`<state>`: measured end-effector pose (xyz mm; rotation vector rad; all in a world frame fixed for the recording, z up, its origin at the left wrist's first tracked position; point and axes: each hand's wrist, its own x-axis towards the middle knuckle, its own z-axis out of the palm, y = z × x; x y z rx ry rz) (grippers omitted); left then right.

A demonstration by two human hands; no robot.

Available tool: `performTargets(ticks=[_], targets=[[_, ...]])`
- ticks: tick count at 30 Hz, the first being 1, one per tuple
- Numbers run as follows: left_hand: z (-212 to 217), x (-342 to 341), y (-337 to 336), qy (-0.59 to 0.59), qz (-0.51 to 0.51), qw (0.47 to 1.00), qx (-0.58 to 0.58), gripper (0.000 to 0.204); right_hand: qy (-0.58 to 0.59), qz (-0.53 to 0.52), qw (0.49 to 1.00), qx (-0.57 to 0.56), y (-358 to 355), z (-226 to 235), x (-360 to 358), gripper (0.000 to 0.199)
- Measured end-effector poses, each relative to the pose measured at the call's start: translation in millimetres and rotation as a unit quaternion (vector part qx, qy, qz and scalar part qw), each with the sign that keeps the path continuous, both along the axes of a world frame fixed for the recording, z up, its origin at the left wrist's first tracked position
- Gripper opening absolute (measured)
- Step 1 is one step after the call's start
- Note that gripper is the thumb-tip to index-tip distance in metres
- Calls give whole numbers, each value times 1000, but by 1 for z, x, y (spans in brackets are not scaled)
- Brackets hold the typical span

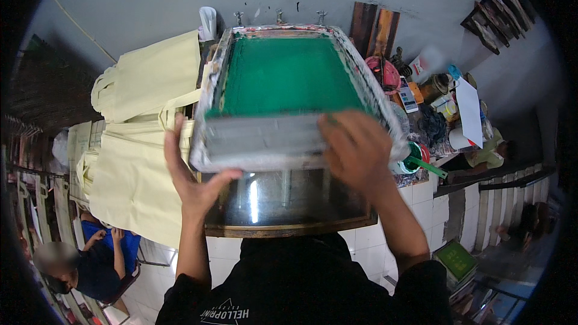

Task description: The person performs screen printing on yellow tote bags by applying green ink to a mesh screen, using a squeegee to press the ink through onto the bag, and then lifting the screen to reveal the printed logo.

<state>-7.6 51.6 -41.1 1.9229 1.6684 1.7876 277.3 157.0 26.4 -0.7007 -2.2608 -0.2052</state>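
In front of me a screen printing frame [201, 144] stands tilted, its mesh covered with green ink [289, 72]. Across its near end lies a wide grey squeegee [259, 135], with green ink along its far edge. My right hand [358, 147] is closed over the squeegee's right end; motion blurs it a little. At the frame's near left corner is my left hand [195, 174], thumb and fingers spread, the thumb along the near edge and the fingers up the left side. Below the frame a dark glossy glass table top [289, 198] shows.
Pale yellow cloth bags [135, 174] are stacked left of the frame. On the right, an ink pot [409, 159] with a green-handled tool [430, 167], a phone [408, 94] and a pink bowl [388, 75] crowd a bench. One person [96, 265] sits lower left; others are at right.
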Motion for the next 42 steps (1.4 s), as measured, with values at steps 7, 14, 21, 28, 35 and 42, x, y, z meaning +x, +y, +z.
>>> performTargets(ticks=[7,14,21,28,35,42], targets=[[37,-13,72,-30,48,964,-261,65,9,-69,996,47,96,135,-31,28],[-78,-88,98,214,122,895,-371,55,-38,-130,991,12,182,198,-54,35],[-54,-95,103,-9,16,889,-457,30,-34,-147,989,-9,217,219,-54,41],[5,-260,20,118,272,840,-454,45,-40,-112,993,22,265,229,-66,39],[-23,-95,99,76,136,947,-280,70,-16,-97,995,-11,215,235,-58,39],[-97,108,298,191,-119,952,-207,48,4,-65,996,-56,199,243,-51,40]])
